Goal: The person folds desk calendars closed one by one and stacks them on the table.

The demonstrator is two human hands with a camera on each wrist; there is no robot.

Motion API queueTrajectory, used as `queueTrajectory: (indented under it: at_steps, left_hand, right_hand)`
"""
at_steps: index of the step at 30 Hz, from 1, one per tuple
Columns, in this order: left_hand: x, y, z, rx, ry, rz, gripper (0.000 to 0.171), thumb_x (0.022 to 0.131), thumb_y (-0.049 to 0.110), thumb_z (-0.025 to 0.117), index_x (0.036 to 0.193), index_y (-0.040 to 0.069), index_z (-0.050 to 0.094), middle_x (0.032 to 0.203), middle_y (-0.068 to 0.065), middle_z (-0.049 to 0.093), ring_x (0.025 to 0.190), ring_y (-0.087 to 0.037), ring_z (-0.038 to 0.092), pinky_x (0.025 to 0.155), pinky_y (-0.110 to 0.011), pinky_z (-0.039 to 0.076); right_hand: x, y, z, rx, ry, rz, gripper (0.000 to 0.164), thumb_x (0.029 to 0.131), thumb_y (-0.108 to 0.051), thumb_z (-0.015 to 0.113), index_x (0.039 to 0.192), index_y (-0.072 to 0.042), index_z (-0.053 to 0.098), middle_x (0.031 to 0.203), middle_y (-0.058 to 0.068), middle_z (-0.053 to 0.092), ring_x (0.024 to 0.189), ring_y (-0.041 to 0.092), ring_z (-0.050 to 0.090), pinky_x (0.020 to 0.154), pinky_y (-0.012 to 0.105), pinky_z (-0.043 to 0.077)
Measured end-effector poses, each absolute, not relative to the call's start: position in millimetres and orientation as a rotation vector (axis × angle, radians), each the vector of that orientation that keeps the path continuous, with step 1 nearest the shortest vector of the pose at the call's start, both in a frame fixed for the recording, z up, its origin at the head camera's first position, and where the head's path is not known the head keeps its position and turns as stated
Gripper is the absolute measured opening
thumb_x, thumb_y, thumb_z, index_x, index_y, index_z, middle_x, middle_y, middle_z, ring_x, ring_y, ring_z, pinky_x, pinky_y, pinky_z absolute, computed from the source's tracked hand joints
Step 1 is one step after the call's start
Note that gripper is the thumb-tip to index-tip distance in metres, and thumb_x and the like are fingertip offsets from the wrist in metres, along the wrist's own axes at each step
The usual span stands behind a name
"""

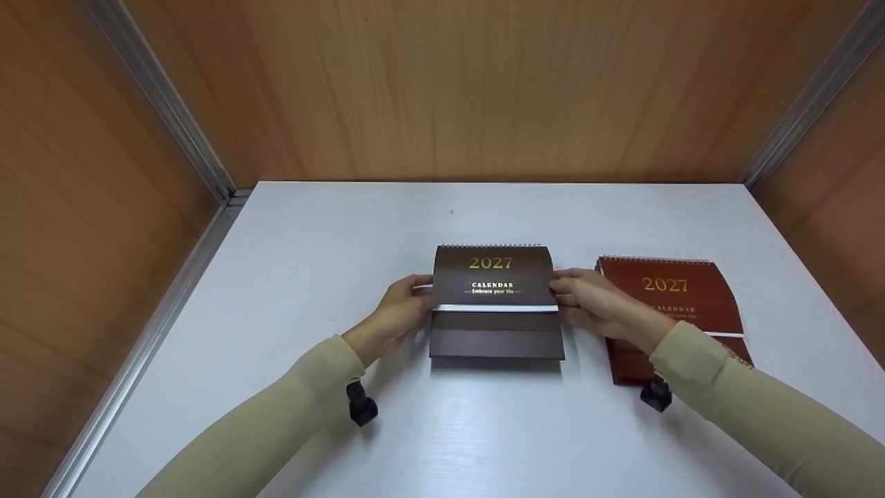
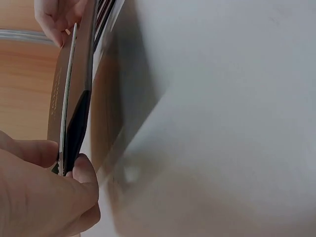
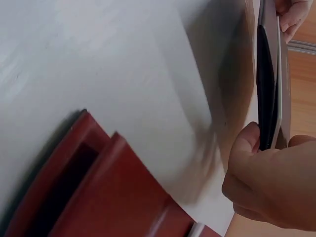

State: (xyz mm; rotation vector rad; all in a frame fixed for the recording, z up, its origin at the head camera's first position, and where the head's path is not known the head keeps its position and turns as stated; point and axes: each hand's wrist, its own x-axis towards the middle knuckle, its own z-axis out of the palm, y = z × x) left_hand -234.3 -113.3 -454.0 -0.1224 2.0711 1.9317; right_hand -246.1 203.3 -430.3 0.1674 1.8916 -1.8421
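A dark brown 2027 desk calendar [image 1: 494, 335] with a wire spiral along its top edge is held between both hands, its gold-lettered cover facing the head camera. My left hand [image 1: 404, 304] grips its left edge; in the left wrist view the fingers [image 2: 85, 173] pinch the cover, pages and base together. On the opposite edge my right hand [image 1: 591, 297] grips in the same way, thumb and fingers on either side of the calendar [image 3: 267, 64]. A shadow shows on the white table beneath it in both wrist views.
A red 2027 desk calendar [image 1: 674, 277] stands on the white table [image 1: 332, 228] to the right, partly covered by the right forearm. Wood-grain panels [image 1: 442, 90] with metal frame strips enclose the table at the back and sides.
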Motion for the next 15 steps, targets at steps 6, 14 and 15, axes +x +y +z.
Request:
queueTrajectory:
  at_steps: [6, 14, 15]
  left_hand:
    - [-234, -104, -447, -0.054, 2.032, 1.990, 0.053, 0.100, -0.002, 0.060, 0.151, -0.007, 0.048, 0.140, -0.022, 0.058, 0.126, -0.029, 0.059, 0.113, -0.039, 0.049]
    - [-234, -84, -438, 0.055, 1.946, 2.044, 0.053, 0.101, -0.002, 0.062, 0.151, -0.008, 0.048, 0.140, -0.024, 0.058, 0.127, -0.030, 0.061, 0.113, -0.038, 0.050]
    - [-235, -80, -437, 0.061, 1.944, 2.044, 0.053, 0.100, -0.002, 0.062, 0.151, -0.007, 0.048, 0.140, -0.024, 0.058, 0.127, -0.030, 0.061, 0.112, -0.037, 0.051]
  right_hand:
    - [-245, 220, -418, 0.134, 2.070, -1.687, 0.065, 0.111, -0.018, 0.050, 0.165, 0.005, 0.024, 0.158, 0.025, 0.045, 0.144, 0.031, 0.050, 0.102, 0.026, 0.054]
    - [-240, 251, -404, 0.034, 2.126, -1.628, 0.069, 0.111, -0.018, 0.053, 0.166, 0.007, 0.019, 0.154, 0.022, 0.044, 0.133, 0.022, 0.051, 0.112, 0.031, 0.049]
    - [-239, 255, -403, 0.029, 2.121, -1.627, 0.070, 0.111, -0.017, 0.053, 0.166, 0.007, 0.017, 0.154, 0.023, 0.042, 0.136, 0.025, 0.049, 0.116, 0.035, 0.046]
